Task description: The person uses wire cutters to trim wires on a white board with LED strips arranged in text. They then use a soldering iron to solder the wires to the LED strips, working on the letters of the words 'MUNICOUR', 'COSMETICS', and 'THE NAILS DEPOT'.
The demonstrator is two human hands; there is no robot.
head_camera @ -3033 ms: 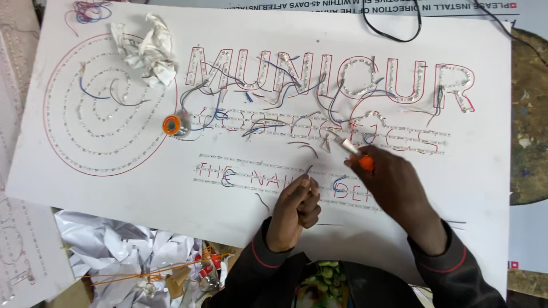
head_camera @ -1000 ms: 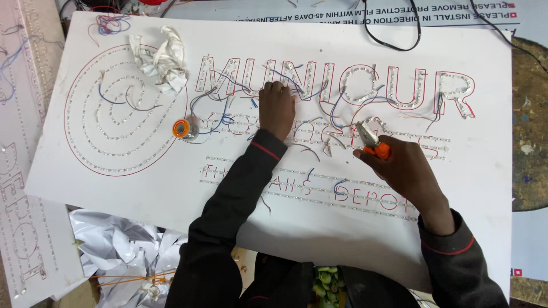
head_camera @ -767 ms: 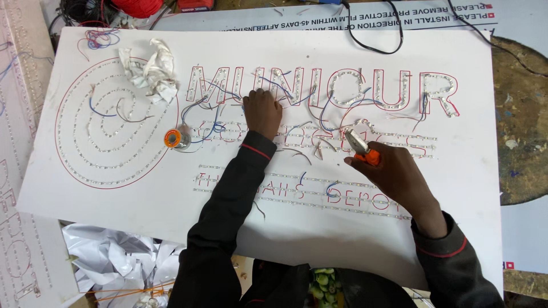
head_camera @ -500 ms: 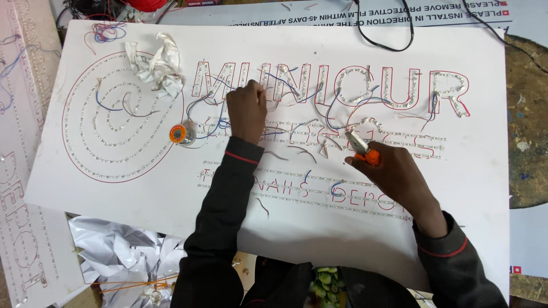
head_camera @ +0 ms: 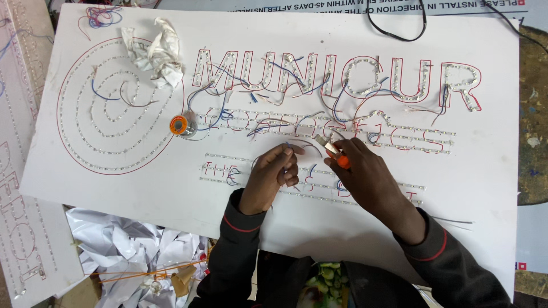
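Tabletop: barely seen past the frame's edges; a dark round surface [head_camera: 535, 114] shows at far right.
Sign board [head_camera: 142, 194]: large white panel filling most of the frame, with red-outlined letters and, at left, a red-outlined circle with spiral rows of small lights [head_camera: 108, 114].
Second board [head_camera: 23, 228]: white, dotted with letter outlines, along the left edge.
Crumpled paper, lower left [head_camera: 125, 256]: white heap below the board's bottom edge, with thin orange sticks lying on it.
Crumpled paper, upper left [head_camera: 153, 52]: smaller white wad resting on the circle's upper rim.
Black cable [head_camera: 399, 31]: loop hanging over the board's top edge, right of centre.
Loose wires [head_camera: 319, 97]: blue, red and grey strands trailing over the large letters at centre.
Right hand [head_camera: 365, 177]: just right of centre, closed around an orange-handled tool [head_camera: 334, 153] whose metal tip points up-left, touching the board.
Left hand [head_camera: 271, 177]: centre frame, fingers curled, pinching a thin wire [head_camera: 299, 142] that arcs toward the tool's tip.
Solder spool [head_camera: 180, 125]: small orange reel lying on the board at the circle's right edge, well left of the hands.
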